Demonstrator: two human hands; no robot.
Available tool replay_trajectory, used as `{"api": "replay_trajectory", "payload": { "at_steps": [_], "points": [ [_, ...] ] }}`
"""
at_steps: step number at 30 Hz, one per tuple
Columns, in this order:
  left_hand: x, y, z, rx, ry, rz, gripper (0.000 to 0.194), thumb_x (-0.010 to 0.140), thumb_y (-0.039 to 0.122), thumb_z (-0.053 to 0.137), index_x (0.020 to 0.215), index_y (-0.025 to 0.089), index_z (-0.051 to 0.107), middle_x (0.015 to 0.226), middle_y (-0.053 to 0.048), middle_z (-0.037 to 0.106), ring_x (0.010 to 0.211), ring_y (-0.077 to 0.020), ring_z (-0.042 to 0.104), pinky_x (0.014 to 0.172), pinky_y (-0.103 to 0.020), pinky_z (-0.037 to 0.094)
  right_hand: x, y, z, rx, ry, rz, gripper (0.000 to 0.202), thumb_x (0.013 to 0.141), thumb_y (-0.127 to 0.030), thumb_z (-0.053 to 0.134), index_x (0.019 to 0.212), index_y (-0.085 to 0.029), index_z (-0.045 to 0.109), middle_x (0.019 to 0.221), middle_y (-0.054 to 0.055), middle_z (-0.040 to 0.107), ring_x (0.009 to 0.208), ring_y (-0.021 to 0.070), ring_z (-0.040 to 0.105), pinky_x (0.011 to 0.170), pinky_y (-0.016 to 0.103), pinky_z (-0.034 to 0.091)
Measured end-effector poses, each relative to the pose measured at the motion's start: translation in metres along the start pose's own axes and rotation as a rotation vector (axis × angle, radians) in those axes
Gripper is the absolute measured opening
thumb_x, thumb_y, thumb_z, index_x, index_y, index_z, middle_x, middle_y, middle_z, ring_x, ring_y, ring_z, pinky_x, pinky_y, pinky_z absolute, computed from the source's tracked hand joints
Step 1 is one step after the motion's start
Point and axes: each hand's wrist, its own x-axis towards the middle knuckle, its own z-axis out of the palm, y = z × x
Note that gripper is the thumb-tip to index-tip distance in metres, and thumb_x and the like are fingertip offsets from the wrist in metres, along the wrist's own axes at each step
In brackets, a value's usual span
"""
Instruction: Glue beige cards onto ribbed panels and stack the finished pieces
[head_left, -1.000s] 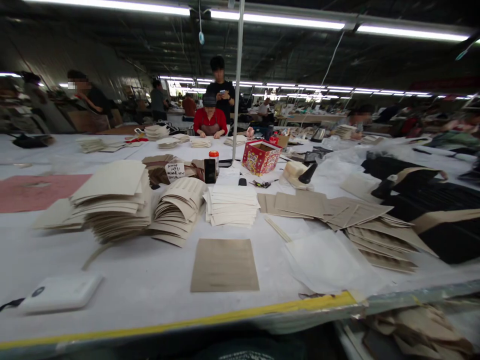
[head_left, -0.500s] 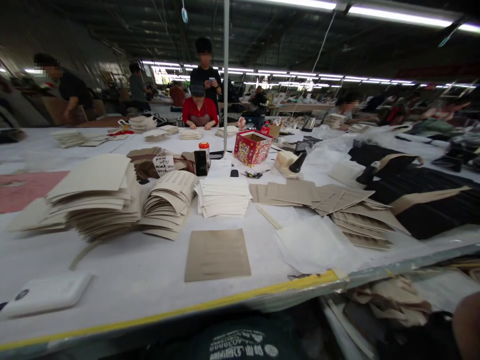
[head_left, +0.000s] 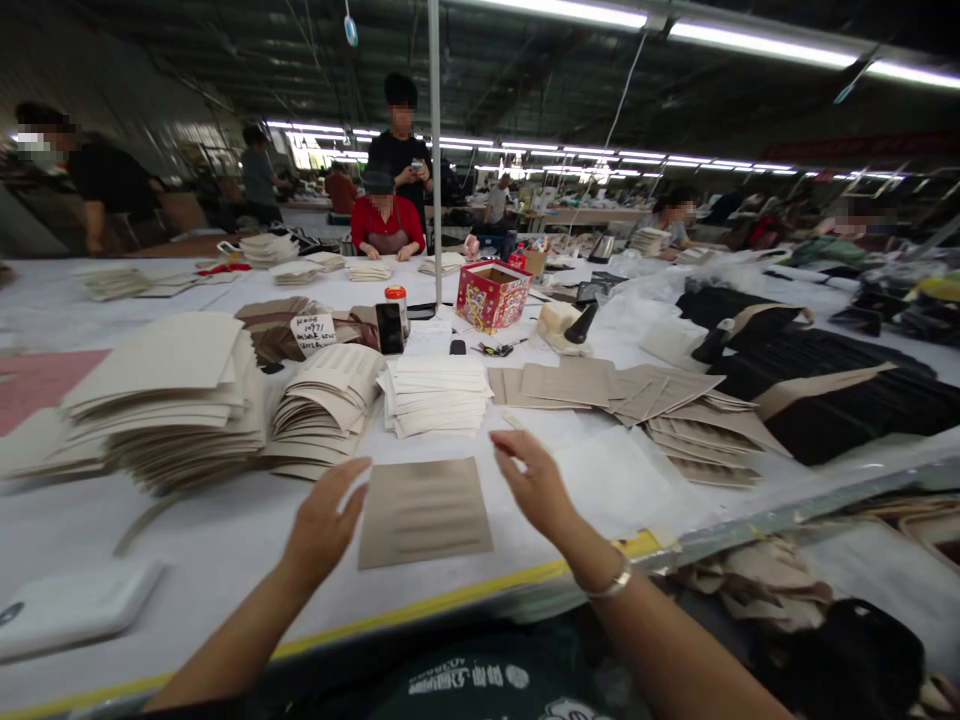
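A square taupe panel [head_left: 425, 512] with faint ridges lies flat on the white tabletop before me. At its left edge hovers my left hand [head_left: 327, 520], thumb apart from the fingers and nothing in it. Just past the panel's upper right corner is my right hand [head_left: 534, 482], also empty, its thumb and fingers apart. Behind the panel stands a pile of white pieces [head_left: 435, 395]. Left of that pile are a fanned stack of beige panels [head_left: 322, 410] and a taller stack of cream panels [head_left: 161, 390].
Taupe panels [head_left: 697, 420] overlap at the right, beside thin white sheets [head_left: 622, 470]. A red patterned box [head_left: 493, 297], a phone [head_left: 389, 329] and keys [head_left: 499, 349] stand or lie farther back. A white device [head_left: 82, 605] sits front left. Co-workers are across the table.
Both my hands have come into view from below and now flank the taupe panel. The whole view has shifted slightly, with things appearing a little farther left.
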Motion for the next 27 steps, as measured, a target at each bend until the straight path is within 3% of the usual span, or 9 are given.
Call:
{"api": "replay_trajectory", "payload": {
  "at_steps": [3,5,9,17,23,27],
  "points": [
    [-0.009,0.01,0.046,-0.032,-0.182,0.143,0.034,0.089,0.02,0.035,0.117,0.019,0.053,0.113,-0.008,0.062,0.106,-0.0195,0.056,0.091,-0.035,0.048,-0.01,0.028,0.067,-0.166,-0.223,-0.091,0.028,0.083,-0.01,0.044,0.104,-0.015,0.062,0.097,0.01,0.062,0.092,0.0192,0.056,0.085,0.035,0.047],
    [-0.018,0.014,0.076,0.004,-0.276,0.171,0.038,0.087,0.016,0.032,0.118,0.016,0.053,0.117,-0.01,0.061,0.109,-0.0211,0.055,0.093,-0.039,0.047,-0.019,0.043,0.099,-0.267,-0.309,-0.128,0.031,0.082,-0.007,0.045,0.107,-0.014,0.062,0.104,0.01,0.062,0.097,0.0208,0.054,0.089,0.036,0.044],
    [-0.031,0.011,0.111,0.102,-0.352,0.124,0.038,0.089,0.021,0.032,0.12,0.015,0.052,0.12,-0.011,0.059,0.111,-0.0227,0.055,0.094,-0.043,0.046,-0.033,0.058,0.125,-0.393,-0.386,-0.129,0.032,0.082,-0.01,0.047,0.11,-0.018,0.061,0.108,0.008,0.061,0.1,0.0212,0.052,0.09,0.036,0.041],
    [-0.032,0.005,0.118,0.2,-0.38,0.088,0.044,0.089,0.033,0.033,0.125,0.012,0.049,0.124,-0.014,0.056,0.116,-0.0247,0.05,0.098,-0.043,0.041,-0.036,0.062,0.134,-0.494,-0.434,-0.132,0.038,0.083,-0.014,0.049,0.121,-0.016,0.053,0.118,0.011,0.055,0.108,0.0228,0.045,0.094,0.039,0.035],
    [-0.021,0.002,0.121,0.204,-0.433,0.027,0.045,0.088,0.036,0.036,0.122,0.012,0.053,0.123,-0.013,0.057,0.114,-0.0252,0.051,0.099,-0.044,0.038,-0.02,0.053,0.134,-0.512,-0.484,-0.061,0.03,0.084,-0.02,0.051,0.114,-0.017,0.054,0.109,0.009,0.056,0.101,0.0222,0.046,0.089,0.037,0.037],
    [-0.014,0.003,0.116,0.188,-0.473,-0.01,0.046,0.087,0.036,0.039,0.123,0.012,0.052,0.126,-0.011,0.055,0.116,-0.0252,0.049,0.101,-0.043,0.035,-0.016,0.05,0.131,-0.513,-0.446,-0.024,0.027,0.084,-0.023,0.051,0.111,-0.018,0.054,0.108,0.008,0.055,0.1,0.0223,0.045,0.088,0.037,0.037]
  ]
}}
